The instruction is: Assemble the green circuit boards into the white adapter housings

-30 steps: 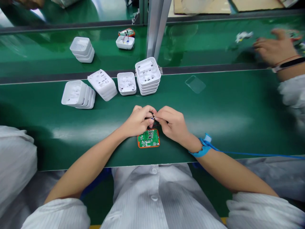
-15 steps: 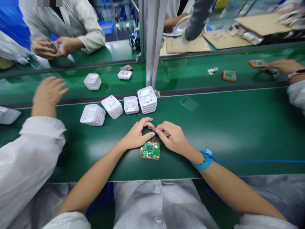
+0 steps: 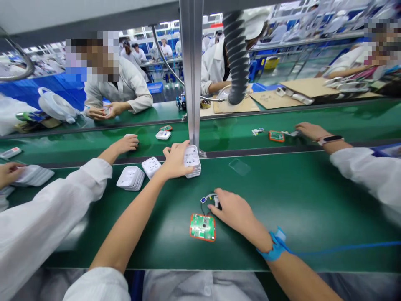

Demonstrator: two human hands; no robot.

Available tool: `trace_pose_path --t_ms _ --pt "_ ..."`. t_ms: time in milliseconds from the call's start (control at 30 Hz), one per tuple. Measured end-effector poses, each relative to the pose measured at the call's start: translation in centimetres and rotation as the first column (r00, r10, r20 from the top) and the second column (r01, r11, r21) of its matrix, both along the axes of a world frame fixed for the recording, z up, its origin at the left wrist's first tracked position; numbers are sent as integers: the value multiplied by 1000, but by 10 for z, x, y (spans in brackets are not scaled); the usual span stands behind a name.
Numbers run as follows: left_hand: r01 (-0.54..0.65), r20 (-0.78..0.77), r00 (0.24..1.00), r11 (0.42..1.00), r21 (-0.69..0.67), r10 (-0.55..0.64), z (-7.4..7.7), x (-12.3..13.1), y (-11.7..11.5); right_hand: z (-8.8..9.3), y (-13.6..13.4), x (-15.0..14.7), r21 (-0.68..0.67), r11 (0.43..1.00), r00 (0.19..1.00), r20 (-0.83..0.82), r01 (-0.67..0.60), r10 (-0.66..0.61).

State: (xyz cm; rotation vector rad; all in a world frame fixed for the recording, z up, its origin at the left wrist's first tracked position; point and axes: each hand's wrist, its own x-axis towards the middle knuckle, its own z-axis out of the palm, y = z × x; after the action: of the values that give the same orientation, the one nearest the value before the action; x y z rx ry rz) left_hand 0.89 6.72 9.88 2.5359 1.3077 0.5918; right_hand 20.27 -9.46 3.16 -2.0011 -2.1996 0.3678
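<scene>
My left hand [image 3: 176, 161] reaches to a stack of white plastic housings [image 3: 192, 162] beside the metal post. Its thumb lies at the near edge and its fingers at the far edge of the upper housing. On the green bench in front of me lies a green circuit board [image 3: 203, 227] with an orange-red rim, flat and touched by neither hand. Thin wires run from its upper edge to a small white part [image 3: 216, 201], which my right hand [image 3: 235, 209] holds between thumb and fingers. A small blue-and-white piece [image 3: 203, 200] sits on the wires.
More white housing stacks [image 3: 130, 178] stand to the left, near a neighbour's hand [image 3: 125, 144]. A clear plastic sheet [image 3: 239, 167] lies right of the post [image 3: 194, 83]. Another person's hand [image 3: 308, 130] is by an orange-rimmed board [image 3: 276, 136]. A blue strap and cord [image 3: 274, 246] trail from my right wrist.
My left hand has left the wires and gone up to the housing stack. My right hand remains near the board with the white part. The view has tilted up.
</scene>
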Motion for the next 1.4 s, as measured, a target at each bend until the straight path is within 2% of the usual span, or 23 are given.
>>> trace_pose_path --t_ms 100,200,267,333,400,433,567,700,833,933,1000,1067,1167,1300,1400 --pt "38 229 972 998 49 -48 1 -10 -23 -10 1 0 134 986 993 -56 -94 102" --pt "76 425 900 995 61 -95 -13 -18 -50 -17 3 2 324 934 950 -215 -150 228" --pt "23 526 851 1000 -16 -11 -32 -19 -66 -18 3 2 463 860 875 -303 -212 378" --pt "-48 590 791 978 -201 161 -55 -16 -79 -18 3 -1 616 747 813 -286 -249 507" --pt "-63 598 748 927 -371 290 -74 -11 -91 -17 3 -5 719 653 809 -223 -240 543" --pt "-45 598 739 909 -415 310 -81 -9 -96 -17 3 -7 742 633 824 -206 -221 528" --pt "20 618 732 897 -442 288 -93 -6 -108 -19 9 -12 731 662 886 -184 -165 425" --pt "10 517 835 934 -358 189 -91 -8 -112 -19 12 -14 721 674 927 -121 -163 354" --pt "23 439 888 940 -340 137 -88 -9 -115 -20 11 -17 747 627 934 -22 -222 357" --pt "32 438 886 924 -380 150 -87 -8 -115 -22 12 -18 788 581 937 -13 -205 348" --pt "56 442 887 916 -397 137 -87 -8 -114 -25 13 -18 797 578 941 -39 -174 337" --pt "74 443 889 917 -392 118 -86 -7 -113 -27 13 -18 784 603 945 -69 -147 320" --pt "67 428 898 926 -372 107 -86 -7 -111 -29 11 -18 714 682 955 -61 -161 290" --pt "50 415 897 897 -440 153 -87 -8 -110 -24 8 -17 553 791 944 -23 -263 330" --pt "43 415 892 881 -471 178 -88 -9 -110 -17 8 -16 470 813 924 17 -344 381"
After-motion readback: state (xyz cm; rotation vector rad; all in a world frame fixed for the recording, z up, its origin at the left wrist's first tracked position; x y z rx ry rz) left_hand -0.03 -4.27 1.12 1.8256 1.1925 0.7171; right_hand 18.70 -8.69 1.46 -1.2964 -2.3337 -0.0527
